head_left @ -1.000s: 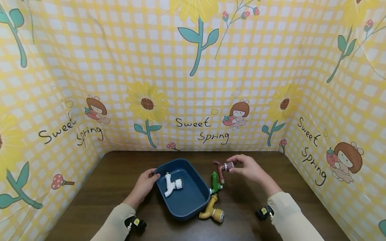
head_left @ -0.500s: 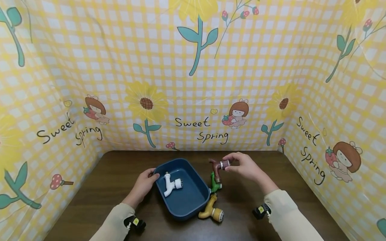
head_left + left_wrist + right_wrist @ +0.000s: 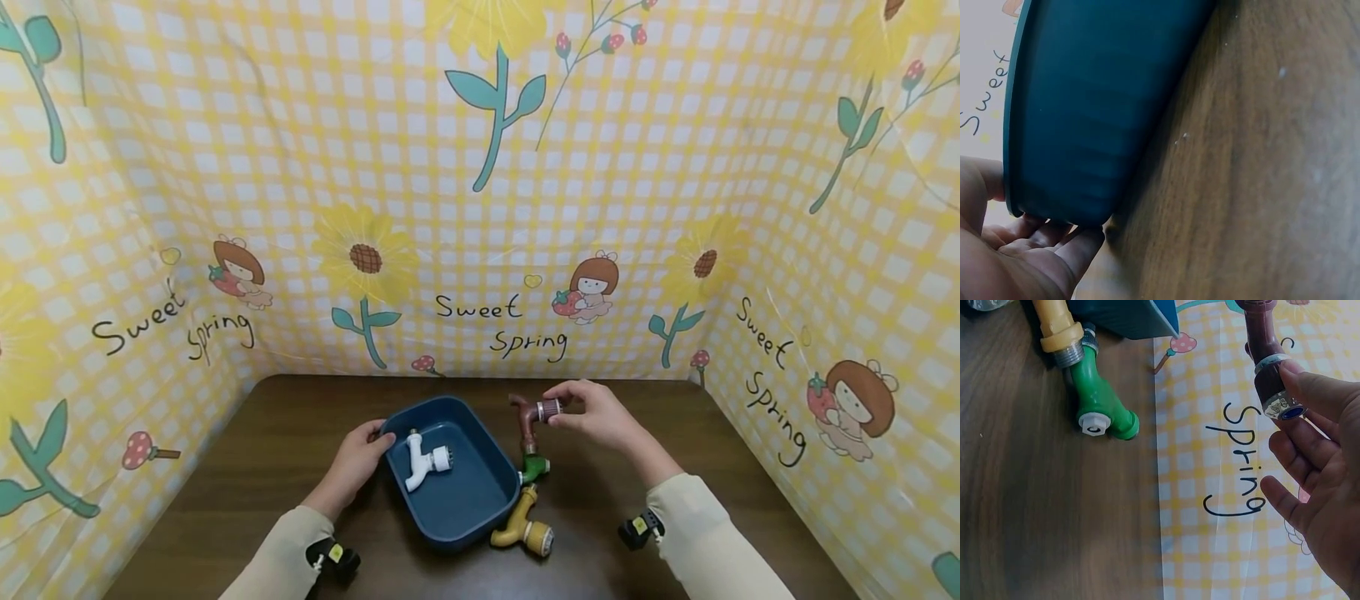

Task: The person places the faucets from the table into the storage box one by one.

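My right hand (image 3: 600, 414) pinches a brown faucet (image 3: 529, 421) by its ribbed knob, thumb on one side and fingers on the other. The right wrist view shows this faucet's knob (image 3: 1279, 394) with a blue-dotted cap, raised off the table. My left hand (image 3: 358, 462) grips the back-left corner of a blue plastic basin (image 3: 480, 537), thumb over the rim and fingers against the outer wall. Inside the basin lies a white faucet (image 3: 423, 462). A green faucet (image 3: 1094, 394) lies on the table beside the basin, partly hidden by the brown one in the head view.
A yellow faucet (image 3: 521, 529) lies at the basin's front-right side, close to the green one. The dark wooden table (image 3: 622, 500) ends at a yellow checked cloth (image 3: 465, 208) that stands around the back and sides.
My right hand has carried the brown faucet left, toward the basin, and it now overlaps the green faucet in the head view. My left hand keeps its place on the basin.
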Motion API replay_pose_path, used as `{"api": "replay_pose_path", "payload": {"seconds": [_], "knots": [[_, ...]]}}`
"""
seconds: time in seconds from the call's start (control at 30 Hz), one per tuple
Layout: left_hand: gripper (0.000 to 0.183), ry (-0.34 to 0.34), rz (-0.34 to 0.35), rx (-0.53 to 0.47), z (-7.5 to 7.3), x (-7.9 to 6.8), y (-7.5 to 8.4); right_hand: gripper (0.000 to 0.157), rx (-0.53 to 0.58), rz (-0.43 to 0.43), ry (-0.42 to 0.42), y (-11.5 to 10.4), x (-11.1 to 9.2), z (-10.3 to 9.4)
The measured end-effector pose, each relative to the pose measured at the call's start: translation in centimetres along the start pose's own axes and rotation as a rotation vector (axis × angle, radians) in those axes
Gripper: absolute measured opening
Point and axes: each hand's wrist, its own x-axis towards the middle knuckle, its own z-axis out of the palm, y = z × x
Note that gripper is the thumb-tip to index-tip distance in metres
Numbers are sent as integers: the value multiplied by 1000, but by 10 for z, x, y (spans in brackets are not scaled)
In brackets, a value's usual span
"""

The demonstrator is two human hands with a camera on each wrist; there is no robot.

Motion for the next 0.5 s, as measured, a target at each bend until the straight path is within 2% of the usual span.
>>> {"api": "replay_pose_path", "payload": {"seconds": [0.23, 0.5], "knots": [[44, 2, -16, 10, -2, -1, -1, 31, 25, -8, -26, -5, 3, 6], [44, 8, 12, 29, 0, 2, 0, 32, 24, -22, -24, -12, 9, 9]]}}
